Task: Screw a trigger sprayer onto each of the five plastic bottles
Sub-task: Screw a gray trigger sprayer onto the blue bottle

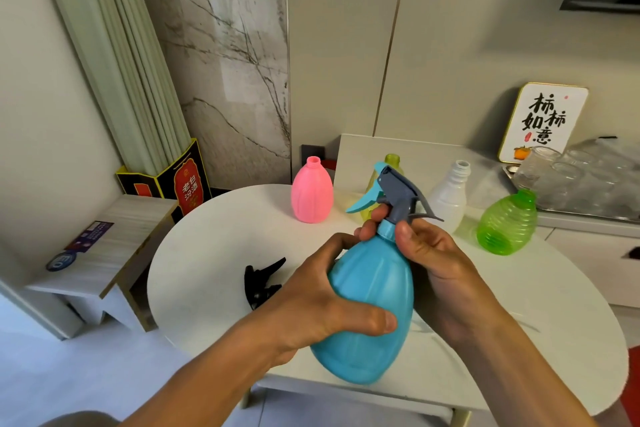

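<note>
The smooth blue egg-shaped plastic bottle (369,315) is held above the round white bench (214,236); left hand (311,302) wraps its belly, right-hand fingers (403,230) pinch the collar of the grey-and-blue trigger sprayer (394,192); light, thin-walled (probably empty), slippery; grip firmly without crushing.

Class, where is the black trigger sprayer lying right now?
The black trigger sprayer lies on the round white table, left of the left hand holding the blue bottle.

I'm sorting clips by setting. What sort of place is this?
Probably a home dining or living area: a round white table, a tray of upturned glasses on a sideboard, and a framed calligraphy sign against the wall.
</note>
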`<action>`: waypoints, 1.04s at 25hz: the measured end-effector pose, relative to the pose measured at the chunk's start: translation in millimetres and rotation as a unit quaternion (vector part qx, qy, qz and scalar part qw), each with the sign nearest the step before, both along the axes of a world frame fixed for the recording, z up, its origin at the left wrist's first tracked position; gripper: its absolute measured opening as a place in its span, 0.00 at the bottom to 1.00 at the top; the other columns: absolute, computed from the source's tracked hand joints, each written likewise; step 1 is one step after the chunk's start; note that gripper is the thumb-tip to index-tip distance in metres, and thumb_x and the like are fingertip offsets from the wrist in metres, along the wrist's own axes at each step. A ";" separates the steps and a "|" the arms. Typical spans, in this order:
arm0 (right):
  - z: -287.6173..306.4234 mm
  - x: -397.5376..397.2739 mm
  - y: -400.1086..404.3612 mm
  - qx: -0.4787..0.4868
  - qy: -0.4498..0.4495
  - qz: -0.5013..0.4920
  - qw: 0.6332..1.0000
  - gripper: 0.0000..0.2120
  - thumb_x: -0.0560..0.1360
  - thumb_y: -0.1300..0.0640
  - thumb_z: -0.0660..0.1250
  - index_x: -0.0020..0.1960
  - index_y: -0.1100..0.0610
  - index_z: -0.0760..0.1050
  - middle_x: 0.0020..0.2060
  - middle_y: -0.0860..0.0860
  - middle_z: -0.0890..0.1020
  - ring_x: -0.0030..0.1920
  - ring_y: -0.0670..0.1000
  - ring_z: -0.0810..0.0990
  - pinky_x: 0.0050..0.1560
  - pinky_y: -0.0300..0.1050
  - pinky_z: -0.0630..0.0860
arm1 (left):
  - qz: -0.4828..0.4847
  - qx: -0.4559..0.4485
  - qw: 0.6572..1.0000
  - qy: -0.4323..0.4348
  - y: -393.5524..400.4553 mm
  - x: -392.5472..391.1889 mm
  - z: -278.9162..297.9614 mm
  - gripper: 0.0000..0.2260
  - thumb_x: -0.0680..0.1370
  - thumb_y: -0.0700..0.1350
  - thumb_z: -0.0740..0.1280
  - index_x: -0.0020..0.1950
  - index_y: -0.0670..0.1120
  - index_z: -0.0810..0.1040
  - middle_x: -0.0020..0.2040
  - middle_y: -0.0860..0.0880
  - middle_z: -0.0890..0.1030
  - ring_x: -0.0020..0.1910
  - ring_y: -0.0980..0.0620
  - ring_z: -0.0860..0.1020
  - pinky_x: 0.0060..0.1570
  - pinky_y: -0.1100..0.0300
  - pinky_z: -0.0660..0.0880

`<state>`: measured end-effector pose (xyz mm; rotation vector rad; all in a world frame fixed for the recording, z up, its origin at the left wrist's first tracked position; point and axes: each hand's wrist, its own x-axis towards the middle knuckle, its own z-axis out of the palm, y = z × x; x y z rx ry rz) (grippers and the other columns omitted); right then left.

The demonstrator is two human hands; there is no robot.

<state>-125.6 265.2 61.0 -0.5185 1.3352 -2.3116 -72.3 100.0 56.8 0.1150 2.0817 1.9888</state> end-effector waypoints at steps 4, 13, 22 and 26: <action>-0.6 3.1 -6.2 0.035 -0.015 -0.059 0.998 0.17 0.69 0.53 0.75 0.53 0.62 0.81 0.47 0.60 0.83 0.54 0.62 0.80 0.62 0.61 0.76 | 0.022 -0.013 1.000 0.013 0.7 1.6 -1.6 0.32 0.56 0.48 0.80 0.56 0.60 0.71 0.50 0.52 0.83 0.49 0.50 0.83 0.51 0.45 0.80; -3.6 4.7 -10.3 0.045 -0.071 -0.228 0.970 0.08 0.72 0.55 0.71 0.48 0.58 0.81 0.43 0.55 0.86 0.46 0.51 0.84 0.48 0.47 0.77 | 0.144 -0.271 0.926 0.218 32.8 6.5 -18.8 0.44 0.56 0.61 0.79 0.64 0.65 0.57 0.57 0.65 0.72 0.54 0.63 0.73 0.52 0.61 0.75; 6.6 -9.1 18.7 -0.070 -0.064 -0.095 0.991 0.20 0.69 0.44 0.70 0.26 0.54 0.69 0.25 0.51 0.74 0.38 0.53 0.82 0.50 0.50 0.80 | 0.070 -0.161 0.966 0.188 21.4 3.1 -4.2 0.44 0.55 0.54 0.83 0.62 0.69 0.60 0.55 0.71 0.72 0.55 0.68 0.74 0.47 0.72 0.74; 2.8 -6.8 21.1 0.003 0.033 -0.051 0.998 0.22 0.67 0.43 0.74 0.28 0.56 0.69 0.26 0.53 0.75 0.41 0.57 0.82 0.53 0.51 0.78 | -0.029 -0.115 0.988 0.101 19.6 1.6 -4.2 0.39 0.57 0.47 0.84 0.61 0.66 0.69 0.55 0.67 0.78 0.54 0.67 0.77 0.50 0.65 0.77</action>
